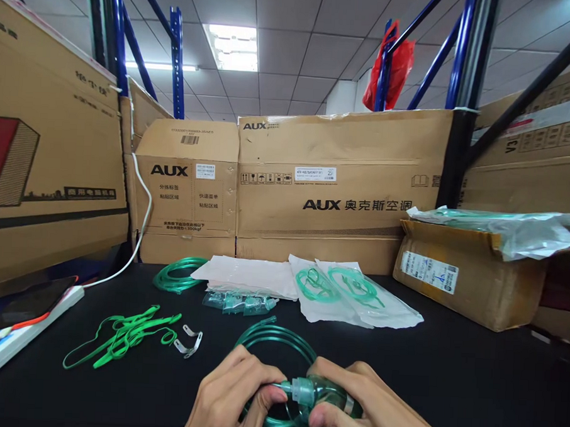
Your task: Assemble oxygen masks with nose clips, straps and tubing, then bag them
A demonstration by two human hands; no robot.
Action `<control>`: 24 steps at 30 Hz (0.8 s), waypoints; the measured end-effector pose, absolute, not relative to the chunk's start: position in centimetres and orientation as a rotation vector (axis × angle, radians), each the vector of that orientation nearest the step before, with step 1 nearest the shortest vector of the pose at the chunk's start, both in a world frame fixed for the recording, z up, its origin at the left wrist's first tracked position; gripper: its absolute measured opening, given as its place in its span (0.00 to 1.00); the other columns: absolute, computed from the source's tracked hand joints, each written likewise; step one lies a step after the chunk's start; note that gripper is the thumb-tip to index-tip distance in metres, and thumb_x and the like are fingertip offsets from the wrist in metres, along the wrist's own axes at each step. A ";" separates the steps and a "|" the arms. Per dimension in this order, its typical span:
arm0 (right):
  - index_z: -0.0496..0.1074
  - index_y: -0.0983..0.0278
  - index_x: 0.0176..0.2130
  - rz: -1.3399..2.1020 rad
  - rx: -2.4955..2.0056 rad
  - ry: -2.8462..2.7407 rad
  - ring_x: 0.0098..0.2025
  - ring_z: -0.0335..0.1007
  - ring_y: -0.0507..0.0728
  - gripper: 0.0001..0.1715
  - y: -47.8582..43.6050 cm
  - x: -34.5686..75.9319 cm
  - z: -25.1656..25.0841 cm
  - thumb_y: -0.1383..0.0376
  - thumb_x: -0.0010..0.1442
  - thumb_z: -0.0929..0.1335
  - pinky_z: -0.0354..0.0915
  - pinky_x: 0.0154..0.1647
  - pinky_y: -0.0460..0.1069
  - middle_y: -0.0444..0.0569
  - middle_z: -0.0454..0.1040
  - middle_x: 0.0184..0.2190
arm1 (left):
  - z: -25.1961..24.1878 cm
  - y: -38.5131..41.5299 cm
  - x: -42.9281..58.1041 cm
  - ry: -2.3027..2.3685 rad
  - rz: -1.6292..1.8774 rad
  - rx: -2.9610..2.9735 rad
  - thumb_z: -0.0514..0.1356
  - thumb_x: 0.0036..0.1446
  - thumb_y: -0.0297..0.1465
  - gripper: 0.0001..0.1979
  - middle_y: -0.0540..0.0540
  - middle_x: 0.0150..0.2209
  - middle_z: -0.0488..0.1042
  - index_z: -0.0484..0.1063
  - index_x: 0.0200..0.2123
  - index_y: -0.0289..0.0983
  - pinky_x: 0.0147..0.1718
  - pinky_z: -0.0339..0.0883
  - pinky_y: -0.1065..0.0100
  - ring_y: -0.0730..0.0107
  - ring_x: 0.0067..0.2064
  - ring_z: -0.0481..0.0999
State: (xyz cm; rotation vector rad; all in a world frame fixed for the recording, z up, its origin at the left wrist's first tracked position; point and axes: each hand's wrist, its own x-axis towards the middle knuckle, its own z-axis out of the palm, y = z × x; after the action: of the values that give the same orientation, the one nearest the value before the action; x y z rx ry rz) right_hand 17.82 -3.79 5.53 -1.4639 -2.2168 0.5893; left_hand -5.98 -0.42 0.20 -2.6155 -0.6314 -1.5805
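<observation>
At the front of the table, my right hand (357, 393) is wrapped around a clear green oxygen mask (327, 391), whose narrow connector (302, 390) points left. My left hand (237, 391) pinches the thin tip of that connector, where an end of green tubing seems to meet it; the fingers hide the exact joint. A coil of green tubing (302, 345) lies on the table behind and below both hands. To the left are green elastic straps (128, 334) and several small bent metal strips (189, 343).
Behind lie another tubing coil (178, 275), white pouches (249, 275), small clear plastic parts (241, 303) and bagged green tubing (357, 289). An open carton (475, 285) stands right, a power strip (34, 335) left. Large AUX boxes (334, 178) wall off the back.
</observation>
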 end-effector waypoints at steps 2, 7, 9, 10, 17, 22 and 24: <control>0.79 0.50 0.40 0.567 -1.450 -2.243 0.40 0.74 0.57 0.07 -3.8 17.8 5.4 0.56 0.68 0.69 0.68 0.42 0.45 0.39 0.79 0.34 | 0.1 -0.4 -6.0 -0.656 -1.567 -2.620 0.59 0.70 0.24 0.04 0.47 0.34 0.80 0.73 0.43 0.38 0.32 0.68 0.66 0.65 0.31 0.73; 0.80 0.49 0.44 0.507 -1.437 -2.260 0.42 0.77 0.58 0.08 -3.7 17.9 5.4 0.53 0.68 0.70 0.71 0.45 0.47 0.40 0.81 0.37 | 0.2 -0.4 -6.0 -0.703 -1.551 -2.629 0.58 0.71 0.26 0.05 0.47 0.34 0.80 0.74 0.43 0.38 0.32 0.69 0.67 0.66 0.31 0.73; 0.80 0.49 0.46 0.469 -1.429 -2.260 0.43 0.79 0.59 0.10 -3.6 18.1 5.2 0.52 0.68 0.70 0.72 0.46 0.48 0.42 0.83 0.39 | 0.4 -0.4 -5.9 -0.733 -1.552 -2.621 0.58 0.71 0.27 0.05 0.47 0.34 0.80 0.75 0.43 0.38 0.34 0.70 0.67 0.66 0.32 0.75; 0.81 0.49 0.47 0.426 -1.419 -2.262 0.44 0.79 0.60 0.12 -3.5 18.3 5.1 0.51 0.68 0.70 0.73 0.46 0.49 0.43 0.84 0.41 | 0.6 -0.5 -5.9 -0.760 -1.549 -2.620 0.59 0.71 0.28 0.05 0.48 0.34 0.81 0.75 0.43 0.38 0.36 0.71 0.67 0.66 0.32 0.76; 0.77 0.52 0.56 -0.125 -1.201 -2.339 0.42 0.84 0.64 0.24 -3.1 19.6 3.8 0.45 0.69 0.67 0.77 0.43 0.54 0.50 0.85 0.49 | 1.1 -0.8 -6.1 -1.005 -1.498 -2.808 0.57 0.73 0.34 0.11 0.52 0.27 0.78 0.79 0.41 0.42 0.38 0.71 0.69 0.69 0.30 0.78; 0.78 0.56 0.54 -0.279 -1.076 -2.316 0.35 0.84 0.61 0.26 -3.0 19.4 3.8 0.44 0.70 0.64 0.76 0.35 0.51 0.52 0.86 0.41 | 0.8 -0.7 -5.9 -1.093 -1.531 -2.890 0.54 0.74 0.39 0.18 0.52 0.24 0.78 0.80 0.36 0.42 0.35 0.69 0.68 0.67 0.28 0.76; 0.79 0.56 0.51 -0.247 -1.056 -2.333 0.31 0.83 0.60 0.25 -3.1 19.1 4.1 0.44 0.70 0.64 0.75 0.32 0.49 0.50 0.85 0.36 | 0.7 -0.6 -5.9 -1.062 -1.551 -2.899 0.54 0.74 0.40 0.18 0.51 0.24 0.79 0.81 0.36 0.42 0.34 0.68 0.69 0.67 0.28 0.76</control>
State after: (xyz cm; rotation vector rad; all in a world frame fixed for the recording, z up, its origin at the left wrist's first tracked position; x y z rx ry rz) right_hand 19.08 -3.05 4.10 -1.0558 -2.3326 -0.2468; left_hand -5.89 -0.55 0.69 -2.8985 -1.0622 -1.5509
